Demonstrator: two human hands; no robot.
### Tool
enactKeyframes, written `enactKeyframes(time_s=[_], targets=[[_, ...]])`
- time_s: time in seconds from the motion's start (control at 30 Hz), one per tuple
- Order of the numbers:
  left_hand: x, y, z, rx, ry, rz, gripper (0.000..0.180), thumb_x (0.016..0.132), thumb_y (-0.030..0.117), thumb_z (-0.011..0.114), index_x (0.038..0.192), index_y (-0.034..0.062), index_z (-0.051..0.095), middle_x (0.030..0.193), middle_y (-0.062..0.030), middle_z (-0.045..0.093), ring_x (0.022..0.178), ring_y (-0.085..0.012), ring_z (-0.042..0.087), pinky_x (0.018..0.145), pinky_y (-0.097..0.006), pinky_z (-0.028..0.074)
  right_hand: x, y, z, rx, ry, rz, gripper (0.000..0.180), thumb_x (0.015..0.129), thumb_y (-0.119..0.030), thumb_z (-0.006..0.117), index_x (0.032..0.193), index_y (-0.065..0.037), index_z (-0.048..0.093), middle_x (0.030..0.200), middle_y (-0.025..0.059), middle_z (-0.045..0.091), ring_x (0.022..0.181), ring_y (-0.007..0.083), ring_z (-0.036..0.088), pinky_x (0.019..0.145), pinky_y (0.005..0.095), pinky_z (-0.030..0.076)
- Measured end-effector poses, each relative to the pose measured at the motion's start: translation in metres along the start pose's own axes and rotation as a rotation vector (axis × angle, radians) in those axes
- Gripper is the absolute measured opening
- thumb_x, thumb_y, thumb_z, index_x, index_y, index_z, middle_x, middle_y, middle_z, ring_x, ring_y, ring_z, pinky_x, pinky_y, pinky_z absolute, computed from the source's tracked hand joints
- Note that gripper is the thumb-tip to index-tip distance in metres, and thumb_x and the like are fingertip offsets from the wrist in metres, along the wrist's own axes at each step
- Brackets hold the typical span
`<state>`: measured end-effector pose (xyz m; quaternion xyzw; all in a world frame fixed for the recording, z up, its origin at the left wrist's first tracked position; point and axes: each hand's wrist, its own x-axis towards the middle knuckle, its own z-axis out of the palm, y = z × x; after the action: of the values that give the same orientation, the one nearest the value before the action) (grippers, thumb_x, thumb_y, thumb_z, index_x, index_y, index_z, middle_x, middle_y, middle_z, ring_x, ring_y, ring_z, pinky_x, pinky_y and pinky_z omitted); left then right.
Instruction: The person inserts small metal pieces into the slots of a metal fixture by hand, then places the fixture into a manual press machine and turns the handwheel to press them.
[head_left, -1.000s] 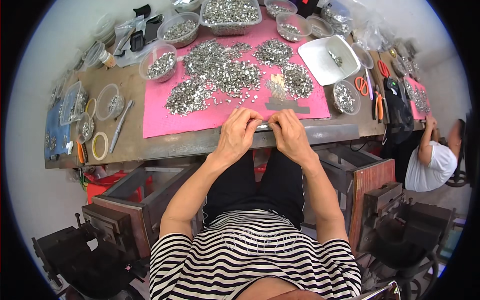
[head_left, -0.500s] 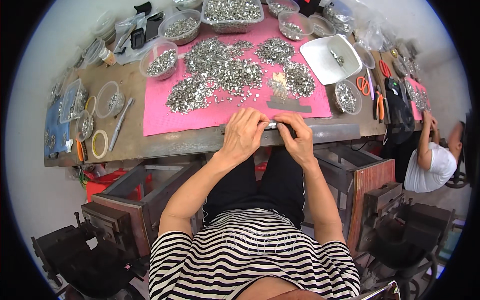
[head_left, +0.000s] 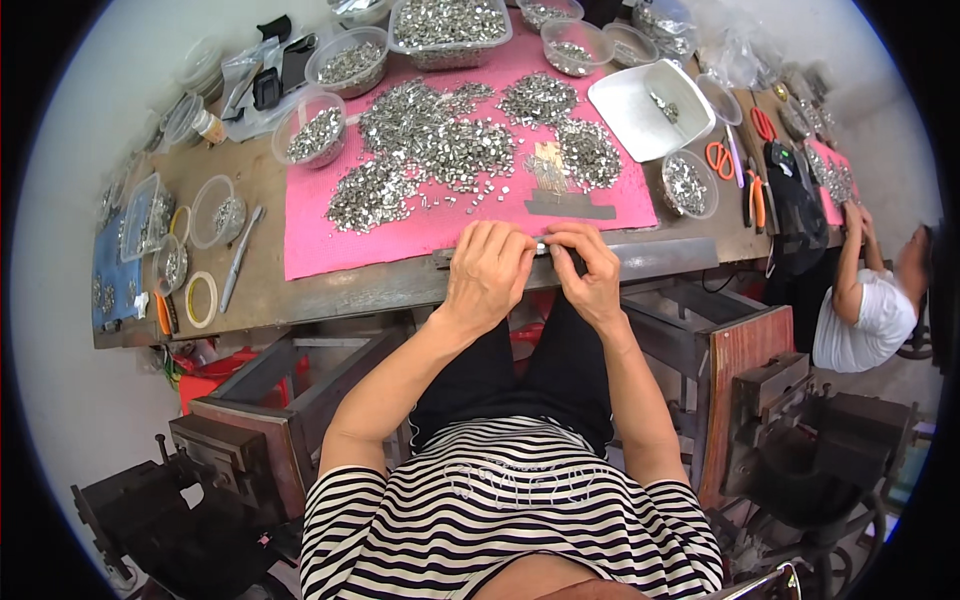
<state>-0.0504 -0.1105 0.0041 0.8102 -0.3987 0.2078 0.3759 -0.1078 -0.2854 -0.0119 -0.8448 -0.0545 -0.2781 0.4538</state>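
Observation:
At the bench's front edge, my left hand [head_left: 488, 270] and my right hand [head_left: 590, 274] face each other, fingertips nearly meeting. Between them is a small silver metal piece [head_left: 541, 247], pinched from both sides; fingers cover most of it. A dark metal bar [head_left: 662, 254] lies along the edge beneath and to the right of my hands. Just beyond, a flat grey strip [head_left: 570, 207] rests on the pink mat [head_left: 420, 246], with thin metal pins [head_left: 546, 174] spread above it. Heaps of small silver metal pieces [head_left: 465, 152] cover the mat's middle.
Plastic tubs of metal pieces, including a large one [head_left: 450, 44], line the back. To the right stand a white tray [head_left: 640, 140], orange-handled scissors [head_left: 719, 160] and pliers [head_left: 756, 205]. Tape [head_left: 201, 300] and a grey pen-like tool [head_left: 240, 262] lie left. Another person [head_left: 868, 315] works at far right.
The view has shifted slightly. My hands stay together at the bench edge around the small metal piece, with the right fingers slightly repositioned and less of the piece showing.

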Motion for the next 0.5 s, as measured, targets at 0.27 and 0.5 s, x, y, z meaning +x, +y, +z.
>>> enactKeyframes(time_s=[0.27,0.5], targets=[[-0.017,-0.019,-0.016,0.022,-0.048,-0.024,0.041,0.083,0.021,0.079,0.119,0.0065,0.065,0.109,-0.0111,0.064,0.103,-0.0308,0.058,0.094,-0.048,0.041,0.004,0.005,-0.006,0.038,-0.118,0.021,0.026,0.085,-0.003,0.074,0.111,-0.002,0.070,0.110,0.0130,0.071,0.104,0.0288,0.067,0.091,0.0383,0.052],[-0.041,-0.048,-0.061,0.166,-0.100,-0.163,0.048,0.079,0.030,0.084,0.119,0.0087,0.069,0.107,-0.0093,0.060,0.103,-0.0294,0.053,0.092,-0.043,0.038,0.018,-0.004,-0.033,-0.228,-0.331,-0.106,0.060,0.076,-0.012,0.084,0.132,-0.006,0.063,0.120,0.0134,0.064,0.111,0.0363,0.062,0.096,0.0416,0.051]])
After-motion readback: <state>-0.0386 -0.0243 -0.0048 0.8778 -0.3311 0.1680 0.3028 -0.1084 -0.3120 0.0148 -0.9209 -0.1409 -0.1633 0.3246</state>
